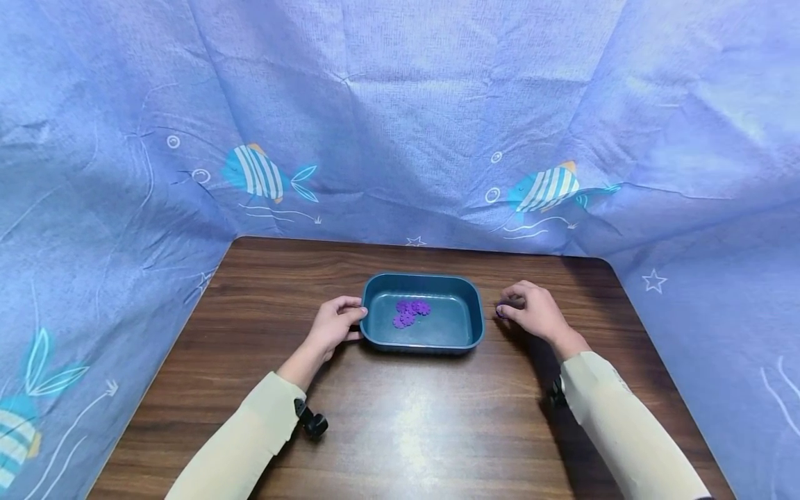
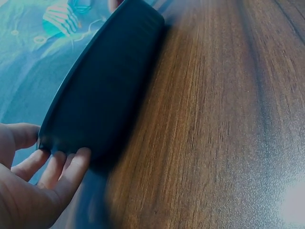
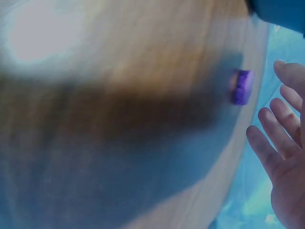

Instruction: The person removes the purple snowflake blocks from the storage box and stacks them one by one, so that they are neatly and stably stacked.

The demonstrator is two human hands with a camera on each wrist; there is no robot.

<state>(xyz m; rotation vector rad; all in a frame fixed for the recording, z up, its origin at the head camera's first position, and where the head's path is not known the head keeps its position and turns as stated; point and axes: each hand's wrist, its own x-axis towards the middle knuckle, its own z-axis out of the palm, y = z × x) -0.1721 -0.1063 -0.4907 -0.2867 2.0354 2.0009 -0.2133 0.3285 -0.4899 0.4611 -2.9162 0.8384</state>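
A dark teal plastic tray (image 1: 446,323) stands on the table, holding several purple toothed, flower-like discs (image 1: 406,317) near its left half. At its left end, my left hand (image 1: 331,324) grips the tray, thumb on the rim and fingers against the outer wall, as the left wrist view also shows (image 2: 52,186). To the tray's right, my right hand (image 1: 537,312) hovers by a purple piece (image 3: 243,88) lying on the table. In the right wrist view the fingers are loosely spread and apart from that piece, with nothing held.
The brown wood-grain table (image 1: 387,410) extends around the tray, with a glare spot in front. A blue cloth (image 1: 412,125) printed with fish hangs behind the table and at its sides. Each sleeve carries a dark wrist camera (image 1: 312,422).
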